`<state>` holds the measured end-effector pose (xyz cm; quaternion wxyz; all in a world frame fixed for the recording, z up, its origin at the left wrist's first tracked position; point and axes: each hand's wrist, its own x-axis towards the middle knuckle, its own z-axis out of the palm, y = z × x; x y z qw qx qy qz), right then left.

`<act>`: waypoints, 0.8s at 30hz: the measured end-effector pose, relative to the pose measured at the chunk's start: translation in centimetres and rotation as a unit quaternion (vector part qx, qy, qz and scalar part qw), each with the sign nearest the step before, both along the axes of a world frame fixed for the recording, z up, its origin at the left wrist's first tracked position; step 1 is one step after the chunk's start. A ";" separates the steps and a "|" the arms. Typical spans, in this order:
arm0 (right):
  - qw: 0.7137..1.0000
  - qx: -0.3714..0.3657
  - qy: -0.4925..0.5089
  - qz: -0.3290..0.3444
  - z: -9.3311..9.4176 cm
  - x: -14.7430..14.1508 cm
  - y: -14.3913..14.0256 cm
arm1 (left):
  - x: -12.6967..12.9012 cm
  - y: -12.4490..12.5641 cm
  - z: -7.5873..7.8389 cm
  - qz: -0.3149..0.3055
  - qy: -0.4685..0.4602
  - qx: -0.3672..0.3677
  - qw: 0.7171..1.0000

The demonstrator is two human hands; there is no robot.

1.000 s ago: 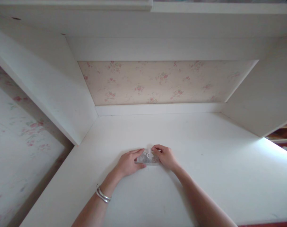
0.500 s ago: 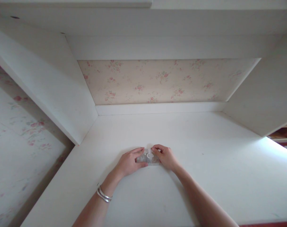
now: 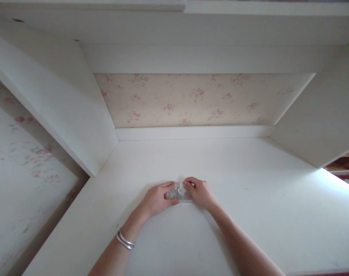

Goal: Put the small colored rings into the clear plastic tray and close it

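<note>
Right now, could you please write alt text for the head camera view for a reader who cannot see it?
Two bare hands, left hand and right hand, hold a small clear plastic packet flat on a white desk. A silver bracelet circles the left wrist. White shelf walls frame a floral wallpaper back panel.

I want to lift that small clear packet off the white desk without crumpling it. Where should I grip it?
Probably by its two short ends, one from each side: the clear packet lies flat, with the left hand and right hand already on those ends.
</note>
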<state>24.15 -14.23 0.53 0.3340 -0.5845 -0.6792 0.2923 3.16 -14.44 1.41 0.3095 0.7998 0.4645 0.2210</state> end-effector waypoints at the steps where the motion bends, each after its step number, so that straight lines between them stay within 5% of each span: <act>1: 1.000 0.004 -0.003 0.000 0.0 0.0 0.0 | 0.0 0.0 0.0 0.000 -0.001 0.001 1.000; 15: 0.997 -0.056 0.046 -0.023 0.0 0.6 -0.1 | -0.1 -0.3 1.0 0.019 -0.001 0.000 1.000; 24: 0.996 -0.019 0.008 0.083 0.5 1.0 -0.6 | -0.5 0.1 0.1 0.019 -0.035 -0.022 0.999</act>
